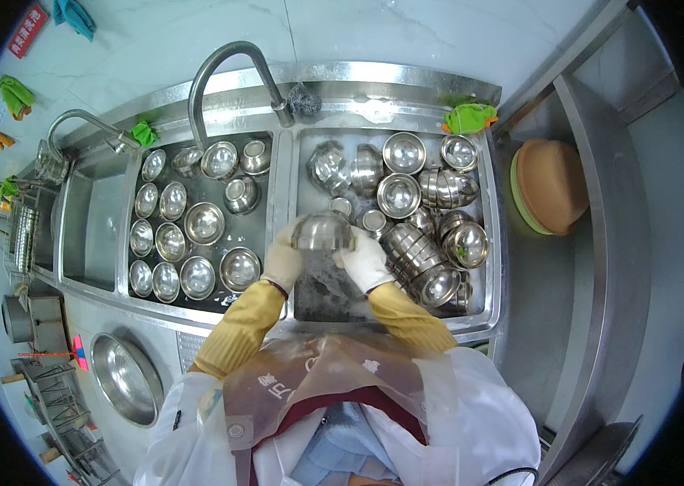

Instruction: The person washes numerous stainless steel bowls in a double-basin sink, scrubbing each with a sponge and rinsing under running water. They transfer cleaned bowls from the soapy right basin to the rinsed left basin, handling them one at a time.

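Observation:
Between my two hands, above the front left part of the right sink basin, is a steel bowl (322,231), a little blurred. My left hand (283,261), in a white and yellow glove, grips its left side. On its right side my right hand (365,257), gloved alike, has hold of it; a small bit of green shows near the fingers. Steel bowls (413,250), some nested in leaning stacks, crowd the right basin in cloudy, foamy water. In the middle basin, several steel bowls (205,223) stand in loose rows in water, most with the mouth up.
A curved steel faucet (245,51) arches over the middle basin, a wire scourer (304,100) beside its base. A green cloth (470,118) lies on the back right rim. Further left is another basin (94,212). Coloured basins (551,186) stand at right, a large steel bowl (126,379) at lower left.

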`<action>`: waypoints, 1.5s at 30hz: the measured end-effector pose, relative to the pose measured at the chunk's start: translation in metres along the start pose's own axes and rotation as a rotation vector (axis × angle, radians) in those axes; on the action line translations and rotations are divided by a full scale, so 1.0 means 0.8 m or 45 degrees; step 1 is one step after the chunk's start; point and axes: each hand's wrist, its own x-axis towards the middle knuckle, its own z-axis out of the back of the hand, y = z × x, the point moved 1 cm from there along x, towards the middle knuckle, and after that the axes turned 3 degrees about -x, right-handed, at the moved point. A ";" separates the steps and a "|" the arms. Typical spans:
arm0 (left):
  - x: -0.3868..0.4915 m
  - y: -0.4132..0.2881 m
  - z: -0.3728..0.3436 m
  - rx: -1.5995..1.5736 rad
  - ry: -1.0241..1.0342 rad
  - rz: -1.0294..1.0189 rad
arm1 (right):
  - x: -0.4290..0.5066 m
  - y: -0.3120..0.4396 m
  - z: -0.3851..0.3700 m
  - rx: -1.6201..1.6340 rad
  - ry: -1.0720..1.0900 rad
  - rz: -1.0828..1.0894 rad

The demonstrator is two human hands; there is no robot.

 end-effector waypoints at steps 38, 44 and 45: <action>-0.001 0.039 -0.006 -0.964 0.474 1.000 | -0.038 0.022 0.026 0.134 -0.081 0.948; -0.022 0.059 -0.048 -0.807 -0.158 0.645 | -0.033 -0.003 -0.067 1.066 -0.037 -0.261; -0.024 0.059 -0.049 -0.819 -0.152 0.691 | -0.034 -0.013 -0.081 1.374 0.091 -0.435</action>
